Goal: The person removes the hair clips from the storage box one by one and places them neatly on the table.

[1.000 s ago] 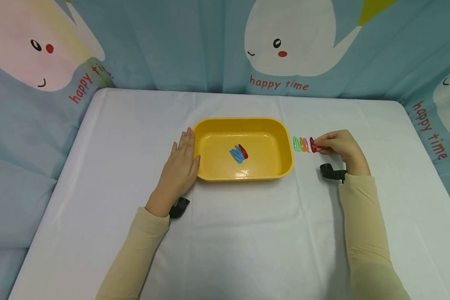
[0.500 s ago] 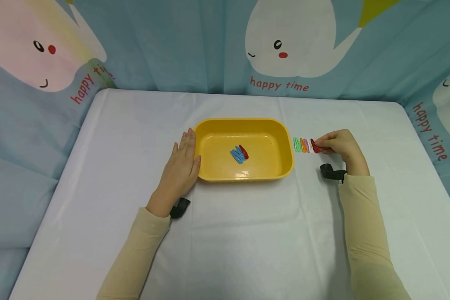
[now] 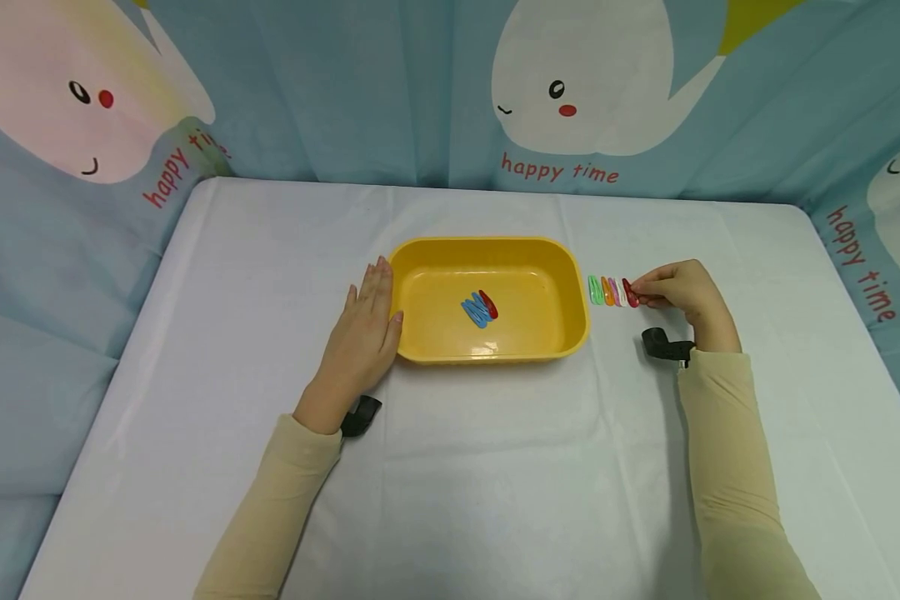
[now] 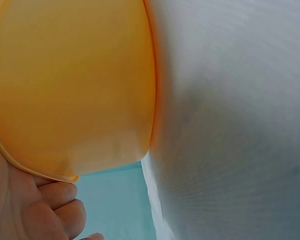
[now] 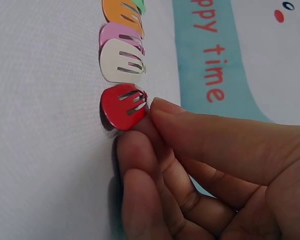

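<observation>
My left hand [image 3: 356, 333] lies with straight fingers along the left rim of a yellow plastic basin [image 3: 532, 304]. The left wrist view has the basin's outer wall [image 4: 80, 90] close up, with fingers [image 4: 62, 195] at its rim. To the right of the basin, my right hand [image 3: 686, 296] pinches a red snap hair clip [image 5: 122, 107] between thumb and fingertips, low over the cloth at the end of a row. Beside it are a white clip [image 5: 117, 60], a pink clip [image 5: 110, 32], an orange clip [image 5: 120, 12] and green clips [image 3: 596, 290].
Inside the basin lie blue hair clips [image 3: 476, 311] and a red clip [image 3: 488, 304], grouped together. A white cloth [image 3: 480, 467] covers the table. Blue curtains [image 3: 360, 92] with whale prints hang at the back and sides.
</observation>
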Available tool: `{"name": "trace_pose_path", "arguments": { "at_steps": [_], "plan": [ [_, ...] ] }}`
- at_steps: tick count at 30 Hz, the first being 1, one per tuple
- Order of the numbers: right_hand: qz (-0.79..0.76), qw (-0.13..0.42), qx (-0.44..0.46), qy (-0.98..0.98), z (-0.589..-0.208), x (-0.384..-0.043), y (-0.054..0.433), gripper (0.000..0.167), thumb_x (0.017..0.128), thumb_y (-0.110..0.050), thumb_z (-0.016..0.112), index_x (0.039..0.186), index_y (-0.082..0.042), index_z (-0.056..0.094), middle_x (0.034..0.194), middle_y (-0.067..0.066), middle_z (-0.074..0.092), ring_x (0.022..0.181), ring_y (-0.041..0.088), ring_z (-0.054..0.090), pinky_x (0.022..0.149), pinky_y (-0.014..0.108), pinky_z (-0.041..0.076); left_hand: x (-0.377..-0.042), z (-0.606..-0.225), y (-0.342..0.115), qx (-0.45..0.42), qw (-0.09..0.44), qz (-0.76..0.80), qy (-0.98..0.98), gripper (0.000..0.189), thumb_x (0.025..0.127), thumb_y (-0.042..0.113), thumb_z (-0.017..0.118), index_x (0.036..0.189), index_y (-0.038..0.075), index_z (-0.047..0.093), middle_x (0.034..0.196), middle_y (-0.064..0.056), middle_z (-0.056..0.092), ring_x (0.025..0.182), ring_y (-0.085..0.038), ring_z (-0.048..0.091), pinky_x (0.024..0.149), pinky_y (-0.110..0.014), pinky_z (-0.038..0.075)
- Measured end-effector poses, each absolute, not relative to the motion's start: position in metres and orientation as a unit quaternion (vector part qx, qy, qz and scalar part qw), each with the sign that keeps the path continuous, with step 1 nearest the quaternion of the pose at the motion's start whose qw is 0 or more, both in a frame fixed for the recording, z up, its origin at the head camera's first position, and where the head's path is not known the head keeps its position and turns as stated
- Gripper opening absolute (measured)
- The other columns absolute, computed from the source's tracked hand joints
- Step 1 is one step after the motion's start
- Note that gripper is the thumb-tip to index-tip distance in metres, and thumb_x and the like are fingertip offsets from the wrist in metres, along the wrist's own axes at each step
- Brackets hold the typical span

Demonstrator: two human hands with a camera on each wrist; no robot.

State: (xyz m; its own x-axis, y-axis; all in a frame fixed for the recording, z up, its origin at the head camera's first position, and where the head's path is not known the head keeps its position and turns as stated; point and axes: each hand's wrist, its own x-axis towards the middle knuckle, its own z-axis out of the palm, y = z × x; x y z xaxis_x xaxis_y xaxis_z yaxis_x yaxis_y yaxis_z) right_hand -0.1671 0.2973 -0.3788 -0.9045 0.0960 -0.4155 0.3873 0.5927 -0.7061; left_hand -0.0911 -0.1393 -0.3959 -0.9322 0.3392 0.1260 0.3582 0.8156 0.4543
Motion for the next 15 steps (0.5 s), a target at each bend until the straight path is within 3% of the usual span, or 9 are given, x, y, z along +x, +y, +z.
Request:
{"name": "trace_pose_path", "arguments": {
  "at_steps": [15],
  "plan": [
    [-0.470,0.171,0.119,0.857,-0.3758,-0.1616,0.3035,0.020,0.091,-0.007,0.060,0.098,0.010,0.068,0.069,-0.007,0.067,0.062,0.003,0.062,0.061,0.019,0.053,-0.0907,-0.3958,-0.1393,-0.181,0.017,-0.241,-0.953,0.059,0.102,0.023,0.032,0.148,-0.005,0.008,0.156,-0.015,0.005,0.144,-0.024,0.003,0.113,-0.048,0.007]
  ]
}}
